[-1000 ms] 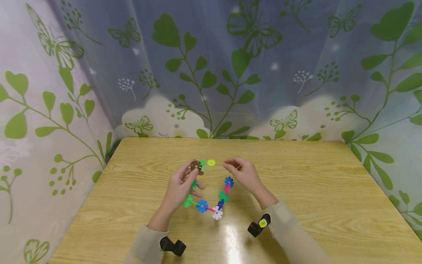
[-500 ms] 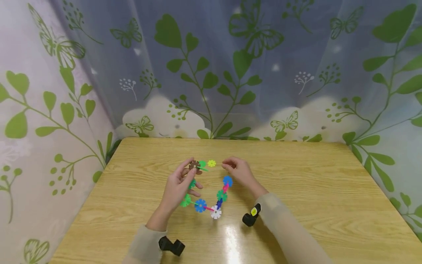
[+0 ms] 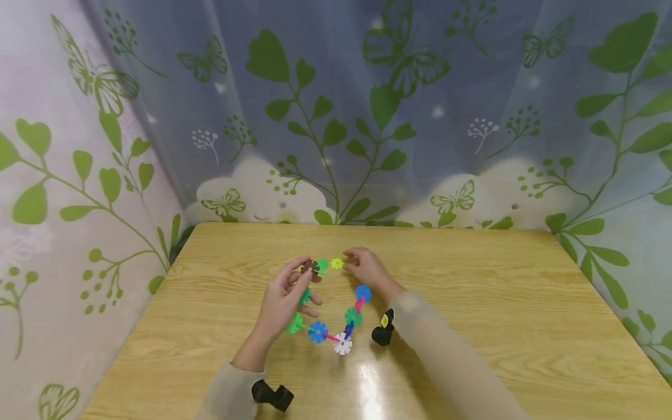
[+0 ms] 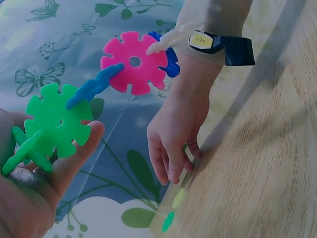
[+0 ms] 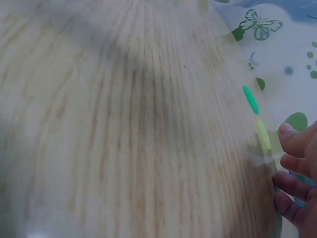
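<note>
In the head view my left hand [image 3: 283, 300] pinches a brown snowflake disc [image 3: 310, 268] between thumb and fingers. From this hand a linked chain of notched plastic discs hangs in a U, through a light blue disc [image 3: 318, 332] and a white disc [image 3: 343, 343] up to a blue end disc [image 3: 363, 293]. A pink disc [image 4: 133, 62] and a green disc [image 4: 59, 120] show large in the left wrist view. My right hand [image 3: 367, 271] reaches past the chain, fingers loosely bent, fingertips beside a loose yellow disc [image 3: 337, 263]. A green speck shows between its fingers; what it is, I cannot tell.
A loose green disc [image 3: 322, 265] lies left of the yellow one, near the back of the wooden table [image 3: 472, 303]. Behind and at the sides hangs a curtain [image 3: 336, 146] with leaves and butterflies. Black cameras sit on both wrists.
My right hand has moved left to the yellow disc, its forearm swinging in beside the chain. The left hand keeps its hold on the brown disc and has barely moved.
</note>
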Available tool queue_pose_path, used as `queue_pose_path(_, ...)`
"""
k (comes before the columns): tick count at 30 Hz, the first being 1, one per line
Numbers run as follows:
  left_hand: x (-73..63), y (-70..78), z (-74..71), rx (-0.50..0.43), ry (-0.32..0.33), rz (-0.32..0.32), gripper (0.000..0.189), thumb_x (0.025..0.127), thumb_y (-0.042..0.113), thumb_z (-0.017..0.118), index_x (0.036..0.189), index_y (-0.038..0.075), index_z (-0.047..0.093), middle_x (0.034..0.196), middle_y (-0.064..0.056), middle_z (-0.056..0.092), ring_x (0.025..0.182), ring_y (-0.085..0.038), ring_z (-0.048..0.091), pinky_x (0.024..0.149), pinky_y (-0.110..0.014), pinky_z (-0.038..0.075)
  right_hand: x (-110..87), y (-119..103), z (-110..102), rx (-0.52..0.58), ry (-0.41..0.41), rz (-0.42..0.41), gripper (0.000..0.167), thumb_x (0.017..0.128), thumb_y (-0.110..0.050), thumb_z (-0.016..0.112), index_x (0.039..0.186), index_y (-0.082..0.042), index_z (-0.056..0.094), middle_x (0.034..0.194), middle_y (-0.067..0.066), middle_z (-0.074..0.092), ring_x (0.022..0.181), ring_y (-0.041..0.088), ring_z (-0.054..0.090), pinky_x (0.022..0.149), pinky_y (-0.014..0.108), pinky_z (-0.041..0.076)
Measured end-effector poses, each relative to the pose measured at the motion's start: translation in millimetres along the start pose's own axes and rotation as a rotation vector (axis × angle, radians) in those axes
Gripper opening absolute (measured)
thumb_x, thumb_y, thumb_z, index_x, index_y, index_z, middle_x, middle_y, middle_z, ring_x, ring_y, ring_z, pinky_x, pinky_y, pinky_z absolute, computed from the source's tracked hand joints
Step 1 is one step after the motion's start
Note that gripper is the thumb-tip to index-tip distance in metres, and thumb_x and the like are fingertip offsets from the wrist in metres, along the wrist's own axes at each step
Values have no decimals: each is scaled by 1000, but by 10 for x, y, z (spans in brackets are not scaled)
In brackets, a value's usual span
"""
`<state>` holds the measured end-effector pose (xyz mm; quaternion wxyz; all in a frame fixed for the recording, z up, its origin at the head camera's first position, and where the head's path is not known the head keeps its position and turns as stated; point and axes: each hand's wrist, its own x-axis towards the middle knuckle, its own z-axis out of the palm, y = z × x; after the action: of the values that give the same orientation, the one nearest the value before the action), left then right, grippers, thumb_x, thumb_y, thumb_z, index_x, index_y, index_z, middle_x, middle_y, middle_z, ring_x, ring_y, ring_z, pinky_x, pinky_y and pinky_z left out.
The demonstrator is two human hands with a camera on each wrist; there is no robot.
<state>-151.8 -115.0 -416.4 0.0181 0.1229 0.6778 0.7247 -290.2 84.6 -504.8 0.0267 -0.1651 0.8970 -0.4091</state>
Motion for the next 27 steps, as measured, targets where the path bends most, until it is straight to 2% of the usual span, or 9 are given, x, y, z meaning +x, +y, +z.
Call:
queue_pose_path(6, -9, 15, 3, 11, 2, 15, 38, 99, 12, 46, 136, 6, 41, 106, -22, 59, 71, -41, 63, 56, -51, 57, 96, -10, 81, -266, -43, -6, 42, 89, -25, 65, 127, -8, 56, 126, 16, 48, 116, 31, 45, 97, 44, 43)
queue_pose_path(9, -6, 9, -1, 11, -7, 27, 38, 99, 12, 46, 135, 5, 41, 106, -23, 59, 72, -44, 62, 55, -51, 57, 112, -25, 126, -369, -44, 7, 42, 89, -32, 64, 126, -12, 58, 125, 15, 45, 115, 31, 41, 95, 44, 42)
queue_pose_path(12, -5, -3, -5, 12, -13, 35, 38, 99, 12, 46, 136, 5, 40, 106, -24, 58, 73, -49, 60, 54, -50, 57, 112, -35, 162, -398, -20, 18, 39, 89, -32, 64, 123, -14, 60, 121, 14, 46, 111, 29, 42, 90, 42, 45)
queue_pose_path(15, -5, -15, -5, 12, -9, 36, 38, 99, 12, 46, 136, 5, 40, 106, -23, 58, 73, -49, 60, 54, -49, 57, 102, -41, 177, -399, 0, 34, 36, 88, -30, 66, 119, -12, 62, 116, 13, 47, 108, 28, 44, 87, 41, 46)
queue_pose_path(20, -4, -22, -7, 10, 7, 37, 38, 99, 12, 46, 136, 5, 40, 107, -22, 58, 71, -39, 63, 54, -49, 57, 83, -64, 138, -345, -3, 80, 33, 85, -26, 70, 110, -9, 57, 104, 10, 50, 98, 25, 47, 78, 37, 48)
queue_pose_path(24, 0, -27, -17, 8, 13, 30, 39, 99, 12, 46, 136, 6, 40, 107, -21, 58, 70, -34, 64, 55, -49, 57, 36, -74, 75, -248, -6, 108, 29, 85, -20, 70, 107, -10, 53, 96, 7, 57, 87, 22, 54, 67, 35, 50)
queue_pose_path(27, 3, -36, -3, 0, 10, 25, 39, 99, 13, 46, 136, 6, 40, 107, -21, 58, 70, -34, 64, 55, -49, 57, -42, -36, 17, -170, 9, 102, 25, 86, -15, 68, 105, -11, 53, 94, 8, 61, 82, 22, 57, 66, 37, 51)
